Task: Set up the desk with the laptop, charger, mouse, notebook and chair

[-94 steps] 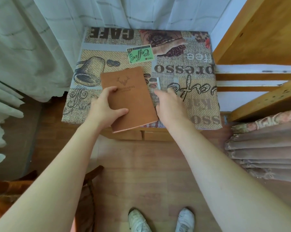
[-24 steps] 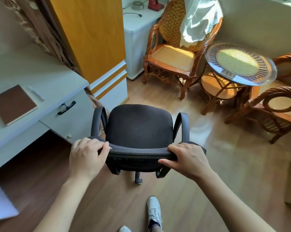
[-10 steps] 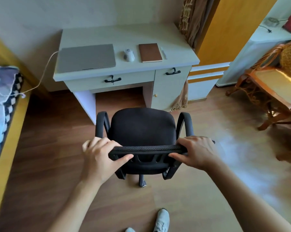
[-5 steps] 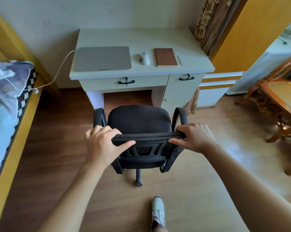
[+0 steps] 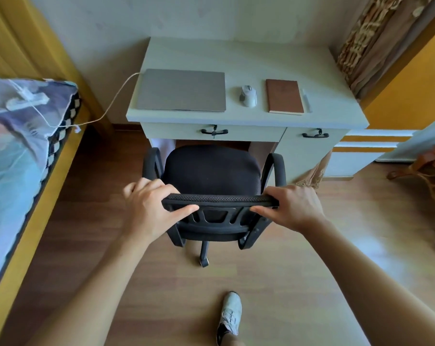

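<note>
A black office chair stands right in front of the pale desk, its seat front at the knee opening. My left hand and my right hand both grip the top edge of its backrest. On the desk lie a closed grey laptop, a white mouse and a brown notebook, with a pen beside it. A white charger cable runs from the laptop's left side to a power strip on the bed.
A bed with a patterned cover and yellow frame lines the left side. A curtain and a yellow cabinet stand right of the desk. A wicker chair sits at the far right. My shoe is on the wooden floor.
The chair has rolled forward toward the desk with both hands on its backrest; its seat now reaches the drawer front. Earlier the notebook was carried from another table to the desk.
</note>
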